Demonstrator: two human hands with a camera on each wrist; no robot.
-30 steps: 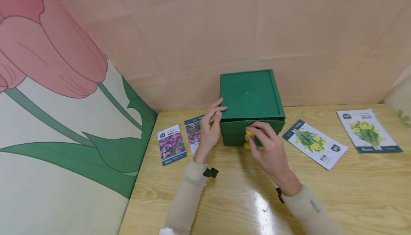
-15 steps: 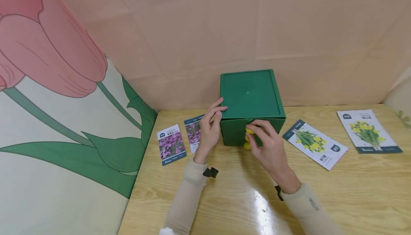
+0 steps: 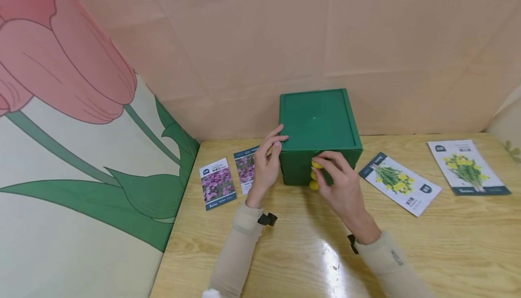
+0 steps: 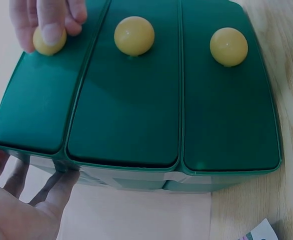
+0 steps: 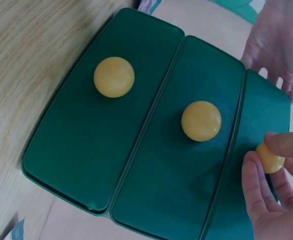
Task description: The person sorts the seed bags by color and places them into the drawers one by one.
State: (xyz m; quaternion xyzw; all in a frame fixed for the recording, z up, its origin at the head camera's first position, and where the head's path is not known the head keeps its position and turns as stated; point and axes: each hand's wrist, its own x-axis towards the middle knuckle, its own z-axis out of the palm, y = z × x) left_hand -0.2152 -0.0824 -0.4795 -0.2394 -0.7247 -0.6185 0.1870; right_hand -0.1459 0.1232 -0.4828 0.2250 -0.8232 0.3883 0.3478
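A small green drawer box (image 3: 315,119) stands on the table against the wall. Three drawer fronts show in the wrist views, each with a round yellow knob. My right hand (image 3: 339,185) pinches the top drawer's knob (image 5: 270,159) between thumb and fingers. The middle knob (image 5: 201,121) and the bottom knob (image 5: 114,77) are untouched. All three drawer fronts look about level with one another. My left hand (image 3: 266,169) rests against the box's left side near the top front corner, its fingers extended.
Two packets with purple flowers, a left one (image 3: 217,183) and one partly behind my left hand (image 3: 245,167), lie left of the box. To its right lie two yellow-flower packets, a nearer one (image 3: 400,182) and a farther one (image 3: 468,167). A tulip-painted panel (image 3: 81,108) borders the left.
The dark gap beneath the box's top front edge has narrowed away as the top drawer slid in slightly. Both hands have kept their places, the right still pinching the knob.
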